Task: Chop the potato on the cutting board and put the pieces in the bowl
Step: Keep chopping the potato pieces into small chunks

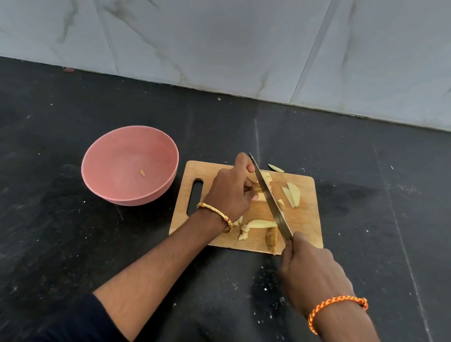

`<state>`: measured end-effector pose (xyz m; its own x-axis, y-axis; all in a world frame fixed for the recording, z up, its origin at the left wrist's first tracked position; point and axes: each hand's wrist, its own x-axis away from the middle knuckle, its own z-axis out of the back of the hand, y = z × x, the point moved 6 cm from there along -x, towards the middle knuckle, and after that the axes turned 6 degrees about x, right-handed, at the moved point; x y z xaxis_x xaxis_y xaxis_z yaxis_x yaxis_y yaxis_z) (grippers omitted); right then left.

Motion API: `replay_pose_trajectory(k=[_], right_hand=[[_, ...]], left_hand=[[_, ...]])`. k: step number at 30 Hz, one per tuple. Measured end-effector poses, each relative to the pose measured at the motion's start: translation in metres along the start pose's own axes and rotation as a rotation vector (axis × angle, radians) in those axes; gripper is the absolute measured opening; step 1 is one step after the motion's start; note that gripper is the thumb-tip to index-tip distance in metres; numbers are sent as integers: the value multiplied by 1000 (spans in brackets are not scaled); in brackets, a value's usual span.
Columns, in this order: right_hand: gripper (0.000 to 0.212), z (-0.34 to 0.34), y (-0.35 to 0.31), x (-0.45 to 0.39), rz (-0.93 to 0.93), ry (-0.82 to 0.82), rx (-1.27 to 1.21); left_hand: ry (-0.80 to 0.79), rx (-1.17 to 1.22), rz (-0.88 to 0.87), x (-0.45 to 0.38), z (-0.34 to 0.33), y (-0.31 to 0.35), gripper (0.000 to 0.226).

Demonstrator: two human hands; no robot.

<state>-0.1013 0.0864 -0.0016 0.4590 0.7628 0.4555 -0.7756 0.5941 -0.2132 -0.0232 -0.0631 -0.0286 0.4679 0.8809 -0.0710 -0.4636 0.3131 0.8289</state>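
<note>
A wooden cutting board (212, 174) lies on the black counter. My left hand (230, 190) holds a pale potato piece (266, 179) down near the board's far edge, fingers curled over it. My right hand (312, 269) grips the handle of a long knife (269, 197), whose blade slants across the board and rests against the held piece. Cut potato wedges (293, 195) lie to the right of the blade, and more slices (260, 223) lie near the board's front. One wedge (276, 168) lies off the board behind it. The pink bowl (109, 152) stands left of the board with one small scrap inside.
The black counter (32, 229) stretches all round, speckled with small white crumbs. A marble-patterned tiled wall (241, 25) rises behind it. The board's handle slot (195, 195) faces the bowl.
</note>
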Motion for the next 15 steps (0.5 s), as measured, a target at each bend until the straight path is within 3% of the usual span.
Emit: replay_pose_trajectory(k=[9, 15], right_hand=[[20, 5, 4, -2, 8, -50, 39], [24, -5, 13, 2, -13, -96, 17]], left_hand=[[-4, 5, 38, -1, -1, 0, 45], [-13, -17, -37, 1, 0, 5, 43]])
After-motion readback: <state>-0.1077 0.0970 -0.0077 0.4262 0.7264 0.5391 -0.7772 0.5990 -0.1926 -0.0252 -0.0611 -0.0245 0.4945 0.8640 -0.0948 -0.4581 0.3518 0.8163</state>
